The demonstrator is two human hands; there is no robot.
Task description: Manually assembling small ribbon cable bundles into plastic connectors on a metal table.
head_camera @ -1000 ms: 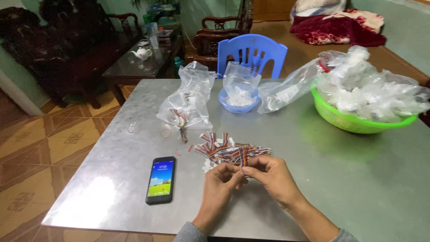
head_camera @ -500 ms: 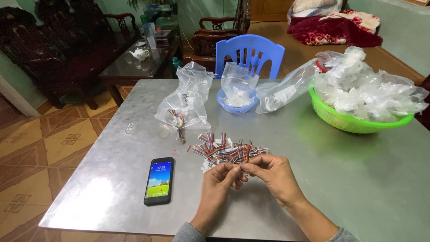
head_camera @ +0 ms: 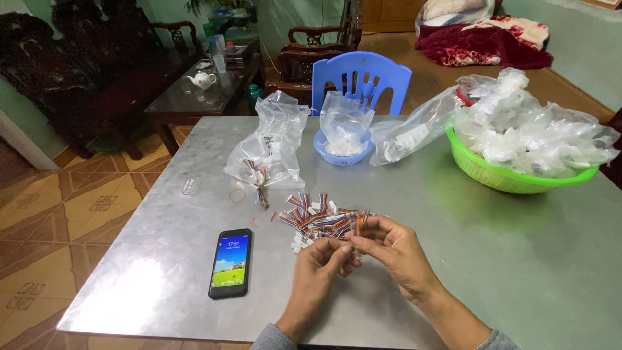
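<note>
Left hand [head_camera: 321,262] and right hand [head_camera: 395,249]: fingers pinched together on one wire connector lead [head_camera: 357,228], table edge at 6 o'clock. Pile of striped leads [head_camera: 317,217] just beyond, 12 o'clock. Smartphone [head_camera: 230,262], 9 o'clock. Green basket [head_camera: 499,178], 2 o'clock. Risk: thin lead slipping from fingertips into pile.

You're at a grey metal table [head_camera: 492,259] with glare on its near left corner. Left of it, orange patterned floor tiles [head_camera: 58,220]. Behind it a blue plastic chair [head_camera: 363,81] pushed in, then dark carved wooden armchairs [head_camera: 311,55] around a glass-topped coffee table [head_camera: 201,97] with a white teapot [head_camera: 202,80]. Pale green walls [head_camera: 570,39]. Red blanket [head_camera: 479,48] heaped far right.
</note>
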